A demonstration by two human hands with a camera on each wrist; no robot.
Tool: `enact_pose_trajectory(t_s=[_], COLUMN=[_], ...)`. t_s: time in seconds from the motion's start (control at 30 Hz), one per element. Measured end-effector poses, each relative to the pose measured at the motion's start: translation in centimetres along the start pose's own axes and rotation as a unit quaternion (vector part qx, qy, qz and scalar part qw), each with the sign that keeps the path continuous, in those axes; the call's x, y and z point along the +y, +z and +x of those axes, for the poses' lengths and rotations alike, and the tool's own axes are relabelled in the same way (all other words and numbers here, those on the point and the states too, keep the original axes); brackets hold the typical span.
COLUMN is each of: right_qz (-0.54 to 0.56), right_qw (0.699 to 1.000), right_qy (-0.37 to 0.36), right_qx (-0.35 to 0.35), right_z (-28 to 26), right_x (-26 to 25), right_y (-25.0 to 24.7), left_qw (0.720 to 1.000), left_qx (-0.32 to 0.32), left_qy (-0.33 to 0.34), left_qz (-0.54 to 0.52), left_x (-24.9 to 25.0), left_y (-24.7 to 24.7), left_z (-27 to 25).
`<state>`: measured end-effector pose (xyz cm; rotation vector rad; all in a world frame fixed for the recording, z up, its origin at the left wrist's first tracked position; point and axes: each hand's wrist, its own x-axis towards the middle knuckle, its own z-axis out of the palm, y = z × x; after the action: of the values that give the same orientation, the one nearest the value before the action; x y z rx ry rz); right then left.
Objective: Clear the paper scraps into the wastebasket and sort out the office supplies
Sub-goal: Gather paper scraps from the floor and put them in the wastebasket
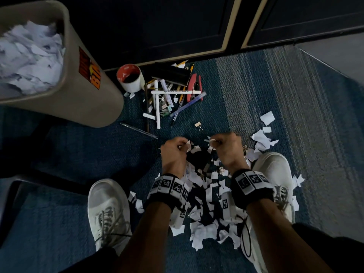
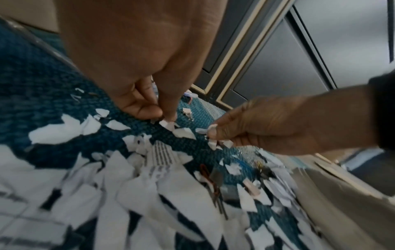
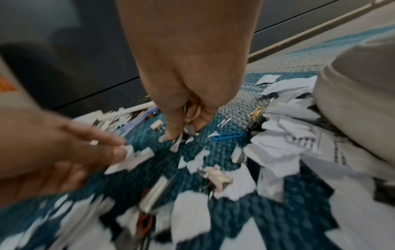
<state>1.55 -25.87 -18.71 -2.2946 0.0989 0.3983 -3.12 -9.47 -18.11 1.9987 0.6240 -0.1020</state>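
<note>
Torn white paper scraps [image 1: 204,203] litter the blue carpet between my shoes. My left hand [image 1: 182,147] hangs low over the heap and pinches a small scrap [image 2: 169,124] between thumb and finger. My right hand [image 1: 213,142], a little to its right, has its fingers curled around several small scraps [image 3: 178,143]; something thin and grey also shows in its grasp. A beige wastebasket [image 1: 84,99] holding crumpled paper stands at the upper left. Pens and markers [image 1: 173,93] lie in a heap beyond the hands, beside a tape roll [image 1: 130,77].
A binder clip [image 1: 198,125] and a single pen [image 1: 137,130] lie just beyond my hands. A blue paper clip [image 3: 226,136] and other clips sit among the scraps. My white shoes [image 1: 108,209] flank the heap. Dark cabinet doors [image 1: 157,26] close the far side.
</note>
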Motion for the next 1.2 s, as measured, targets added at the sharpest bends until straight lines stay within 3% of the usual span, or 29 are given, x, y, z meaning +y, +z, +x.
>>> enact_pose_trajectory(t_s=[0.13, 0.37, 0.57, 0.67, 0.77, 0.83, 0.93, 1.07, 1.2], right_qz=[-0.012, -0.030, -0.034, -0.022, 0.037, 0.063, 0.057, -0.013, -0.125], right_qw=[0.999, 0.997, 0.999, 0.999, 0.995, 0.990, 0.990, 0.994, 0.981], right_qy=[-0.029, -0.074, -0.011, 0.023, 0.085, 0.127, 0.130, 0.061, -0.077], right_qx=[0.007, 0.000, -0.027, -0.037, -0.025, -0.009, -0.025, -0.090, -0.130], right_z=[-0.9, -2.1, -0.7, 0.5, 1.4, 2.1, 3.2, 3.4, 3.3], right_x=[-0.5, -1.4, -2.1, -2.0, -3.0, -4.0, -7.1, -14.2, -24.0], right_y=[1.0, 2.4, 1.9, 1.1, -1.4, -3.2, -5.1, -7.5, -9.8], left_qw=[0.997, 0.991, 0.985, 0.985, 0.978, 0.977, 0.974, 0.967, 0.959], left_qx=[-0.040, -0.009, -0.006, -0.058, -0.106, -0.112, -0.115, -0.135, -0.081], left_qy=[0.017, 0.040, 0.034, -0.031, -0.084, -0.074, -0.031, 0.041, 0.068], left_qz=[0.064, 0.127, 0.170, 0.162, 0.158, 0.163, 0.194, 0.210, 0.262], left_x=[-0.8, -1.4, -1.0, 0.8, 3.5, 5.1, 8.4, 14.0, 19.0], left_y=[1.1, 3.1, 3.5, 2.8, 0.1, -2.4, -6.6, -12.8, -20.0], left_z=[0.3, 0.1, -0.3, 0.8, 2.6, 3.6, 4.0, 3.8, 3.6])
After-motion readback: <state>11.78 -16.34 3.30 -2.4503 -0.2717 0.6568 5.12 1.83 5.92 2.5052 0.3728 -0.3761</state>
